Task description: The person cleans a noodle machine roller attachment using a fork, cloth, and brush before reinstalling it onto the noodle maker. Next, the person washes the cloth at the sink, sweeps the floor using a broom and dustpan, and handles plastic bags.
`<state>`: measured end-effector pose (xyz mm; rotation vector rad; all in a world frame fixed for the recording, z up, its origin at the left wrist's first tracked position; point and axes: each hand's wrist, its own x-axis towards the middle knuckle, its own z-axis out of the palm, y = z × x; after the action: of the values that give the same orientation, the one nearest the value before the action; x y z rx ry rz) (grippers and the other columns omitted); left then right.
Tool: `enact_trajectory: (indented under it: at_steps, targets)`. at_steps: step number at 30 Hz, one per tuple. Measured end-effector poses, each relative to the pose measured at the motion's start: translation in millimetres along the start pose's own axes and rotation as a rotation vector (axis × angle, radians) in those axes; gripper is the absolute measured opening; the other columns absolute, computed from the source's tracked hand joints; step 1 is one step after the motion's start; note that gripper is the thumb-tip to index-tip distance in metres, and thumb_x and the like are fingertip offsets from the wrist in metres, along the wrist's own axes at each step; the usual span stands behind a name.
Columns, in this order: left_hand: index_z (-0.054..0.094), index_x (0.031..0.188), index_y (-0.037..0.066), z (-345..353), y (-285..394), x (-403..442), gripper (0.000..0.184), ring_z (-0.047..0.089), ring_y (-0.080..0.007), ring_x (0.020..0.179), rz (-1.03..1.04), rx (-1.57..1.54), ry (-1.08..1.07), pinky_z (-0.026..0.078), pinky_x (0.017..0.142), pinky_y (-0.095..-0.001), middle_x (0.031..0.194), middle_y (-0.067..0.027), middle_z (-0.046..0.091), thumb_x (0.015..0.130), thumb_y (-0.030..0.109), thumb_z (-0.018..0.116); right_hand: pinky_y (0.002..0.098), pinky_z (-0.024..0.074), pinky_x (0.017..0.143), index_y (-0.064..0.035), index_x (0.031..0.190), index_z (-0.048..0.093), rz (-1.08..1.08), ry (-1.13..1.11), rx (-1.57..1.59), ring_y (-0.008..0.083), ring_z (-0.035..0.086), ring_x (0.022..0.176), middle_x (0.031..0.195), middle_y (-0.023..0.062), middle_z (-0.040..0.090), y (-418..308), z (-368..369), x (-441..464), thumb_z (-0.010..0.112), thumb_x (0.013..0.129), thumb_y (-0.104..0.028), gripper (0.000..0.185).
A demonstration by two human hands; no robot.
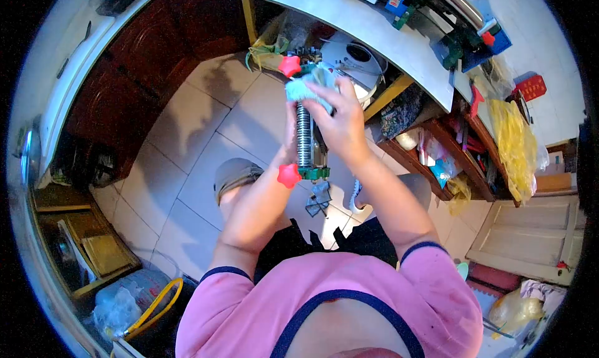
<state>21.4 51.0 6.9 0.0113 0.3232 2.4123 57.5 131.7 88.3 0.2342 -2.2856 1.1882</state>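
Right hand [344, 117] pinches a pale blue cloth [304, 89], fingers bent over it, cloth bunched against the upper part of the grooved roller assembly [303, 132]. Left hand [291, 130] holds that assembly along its left side, thumb side up near the cloth; most of its fingers are hidden, so can't tell the full grip. Assembly is in front of the person, between the forearms and above the tiled floor [187, 139], long axis running away from the body. Ribbed metal roller shows below the cloth, green end piece [314, 173] at the near end. Two red star knobs on its left: near knob [288, 176] by the left wrist, far knob [289, 66] just beyond the cloth. Small grey item [318, 199] shows just past the near end, can't make out what it is. White table [349, 21] curves across the far side; blue-and-green machine [449, 24] with red knobs sits on it, far right. White rounded appliance [352, 58] under the table edge. Shelf unit [458, 147] to the right, crowded, yellow plastic bag [513, 149] hanging there. Dark red cabinet [150, 64] on the left.
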Motion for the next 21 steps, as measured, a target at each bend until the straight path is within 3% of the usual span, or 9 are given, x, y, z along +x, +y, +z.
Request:
enact_trajectory:
  at_steps: [2,6,8,9,11,13,16,18,21]
  targets:
    - [0.052,0.107,0.01,-7,0,2,0.06,0.057,-0.0231,0.092,0.033,-0.232,-0.276,0.048,0.078,-0.0404,0.101,-0.011,0.058,0.083,0.063,0.035,0.031,0.043,0.077,-0.0047,0.102,0.064,-0.034,-0.15,0.016,0.0259,0.054,0.089,0.095,0.015,0.052,-3,-13,-22,0.067,0.072,-0.011,0.031]
    - [0.046,0.08,0.003,-17,2,5,0.07,0.055,-0.0208,0.075,-0.242,-0.069,-0.471,0.047,0.067,-0.0335,0.074,-0.0084,0.051,0.076,0.072,0.037,0.0342,0.0456,0.068,-0.009,0.099,0.065,-0.167,-0.3,0.108,0.03,0.054,0.08,0.092,0.0144,0.052,-19,-28,-59,0.07,0.067,-0.005,0.033]
    - [0.051,0.109,0.007,-13,3,-1,0.064,0.056,-0.0257,0.088,-0.238,-0.298,-0.371,0.047,0.077,-0.0351,0.095,-0.0126,0.057,0.082,0.064,0.038,0.0342,0.046,0.063,-0.0092,0.098,0.065,-0.289,-0.268,0.071,0.0289,0.055,0.074,0.09,0.0136,0.052,-4,-25,-36,0.07,0.067,-0.006,0.032]
    - [0.05,0.112,0.008,22,8,-16,0.064,0.058,-0.0245,0.088,-0.213,-0.212,-0.108,0.049,0.077,-0.0354,0.094,-0.0121,0.058,0.083,0.063,0.034,0.0339,0.0459,0.064,-0.0091,0.098,0.065,-0.291,-0.114,-0.039,0.0283,0.055,0.074,0.088,0.0132,0.053,2,-23,-21,0.069,0.067,-0.006,0.031]
    - [0.041,0.125,0.008,20,-9,-16,0.066,0.054,-0.0226,0.105,0.029,0.066,-0.017,0.046,0.088,-0.0361,0.112,-0.0121,0.054,0.086,0.06,0.03,0.0337,0.0456,0.064,-0.0091,0.097,0.064,-0.265,0.098,-0.102,0.0276,0.055,0.074,0.085,0.0127,0.053,8,-19,6,0.068,0.068,-0.005,0.029]
    - [0.04,0.127,0.009,15,-3,-7,0.064,0.052,-0.0219,0.107,0.012,0.016,-0.088,0.044,0.091,-0.0362,0.117,-0.0111,0.051,0.087,0.059,0.031,0.0336,0.0448,0.063,-0.009,0.097,0.063,-0.217,0.155,-0.041,0.0284,0.055,0.072,0.082,0.0127,0.053,11,-11,14,0.067,0.069,-0.004,0.028]
    - [0.047,0.117,0.01,6,-11,-11,0.059,0.057,-0.0226,0.098,0.066,-0.181,-0.041,0.047,0.087,-0.0359,0.104,-0.016,0.057,0.087,0.057,0.032,0.0288,0.0441,0.067,-0.0048,0.095,0.062,-0.142,0.042,-0.06,0.0247,0.055,0.074,0.082,0.0109,0.055,11,-10,-17,0.067,0.07,-0.004,0.025]
    - [0.052,0.098,0.004,-14,5,-1,0.071,0.056,-0.0262,0.077,-0.167,-0.138,-0.182,0.048,0.069,-0.0338,0.085,-0.0139,0.055,0.078,0.07,0.035,0.0301,0.0455,0.069,-0.0038,0.093,0.062,-0.271,-0.146,0.004,0.0253,0.056,0.078,0.085,0.0133,0.056,-3,-16,-49,0.066,0.07,0.0,0.024]
    - [0.042,0.073,0.006,0,2,-8,0.075,0.037,-0.015,0.055,-0.269,-0.075,-0.372,0.032,0.047,-0.0261,0.066,-0.0054,0.04,0.07,0.08,0.032,0.0287,0.0453,0.07,-0.0039,0.094,0.063,-0.078,-0.379,0.164,0.0243,0.056,0.079,0.085,0.013,0.056,-23,-38,-75,0.067,0.069,0.002,0.026]
